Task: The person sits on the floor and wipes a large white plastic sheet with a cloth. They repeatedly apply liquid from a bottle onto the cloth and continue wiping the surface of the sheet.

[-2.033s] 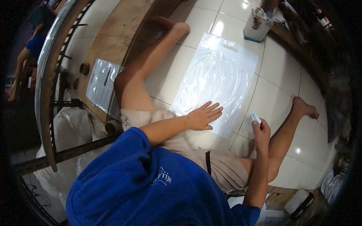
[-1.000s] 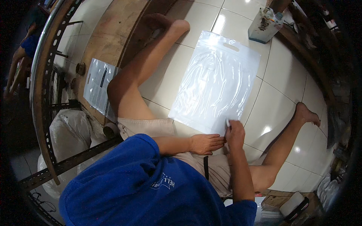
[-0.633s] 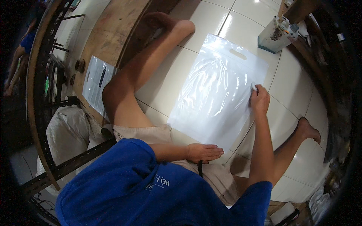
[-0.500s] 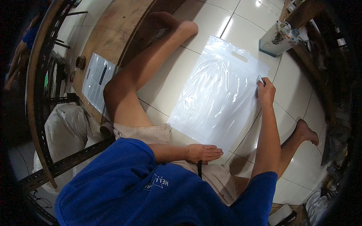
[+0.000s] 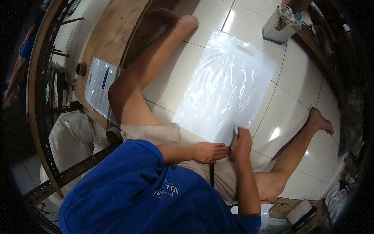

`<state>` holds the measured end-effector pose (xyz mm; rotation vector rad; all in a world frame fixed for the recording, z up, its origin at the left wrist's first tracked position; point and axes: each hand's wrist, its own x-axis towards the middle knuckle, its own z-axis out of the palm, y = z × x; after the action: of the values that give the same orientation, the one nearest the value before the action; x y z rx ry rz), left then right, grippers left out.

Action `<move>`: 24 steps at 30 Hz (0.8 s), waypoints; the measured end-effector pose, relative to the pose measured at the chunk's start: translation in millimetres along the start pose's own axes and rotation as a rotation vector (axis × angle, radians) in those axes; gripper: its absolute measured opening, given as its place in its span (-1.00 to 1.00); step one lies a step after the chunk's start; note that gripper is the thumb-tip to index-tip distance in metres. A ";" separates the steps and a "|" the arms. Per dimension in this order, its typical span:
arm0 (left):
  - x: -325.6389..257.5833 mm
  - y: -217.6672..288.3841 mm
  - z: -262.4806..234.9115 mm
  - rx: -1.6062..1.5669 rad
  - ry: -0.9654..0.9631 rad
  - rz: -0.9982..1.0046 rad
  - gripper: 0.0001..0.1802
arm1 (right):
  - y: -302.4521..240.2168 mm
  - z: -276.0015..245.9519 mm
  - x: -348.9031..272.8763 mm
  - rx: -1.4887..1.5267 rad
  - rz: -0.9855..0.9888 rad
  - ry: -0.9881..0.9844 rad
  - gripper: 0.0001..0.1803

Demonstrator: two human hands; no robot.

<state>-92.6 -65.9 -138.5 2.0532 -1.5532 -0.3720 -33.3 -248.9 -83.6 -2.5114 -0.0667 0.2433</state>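
Note:
A large clear-and-white plastic bag (image 5: 224,93) with a cut-out handle slot at its far end lies flat on the tiled floor between my legs. Its plastic is wrinkled and shiny. My left hand (image 5: 211,152) rests palm down at the bag's near edge, fingers stretched out. Close beside those fingertips, at the near right corner, is my right hand (image 5: 242,145), closed on a small pale object (image 5: 235,129) that pokes up from the fingers. What kind of object it is cannot be made out. The right hand partly covers that corner.
On the left, a wooden bench (image 5: 104,41) carries another plastic bag (image 5: 97,87) with a dark strip. White sacks (image 5: 72,134) stand behind a metal frame (image 5: 74,171). A dirty translucent jerrycan (image 5: 277,29) is at the far right. Another person (image 5: 25,50) shows at the left edge.
My right hand has come down along the bag's right side from the far right to the near corner, still holding the pale object. The left hand has stayed nearly in place.

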 end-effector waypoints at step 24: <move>1.0 -1.6 -6.7 -0.025 0.031 -0.016 -0.32 | 28.3 -28.3 13.2 0.167 -0.030 -0.261 -0.66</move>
<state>-87.6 -64.9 -133.8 2.0437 -1.5075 -0.3627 -15.2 -286.7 -79.5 -2.2985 -0.1810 0.5411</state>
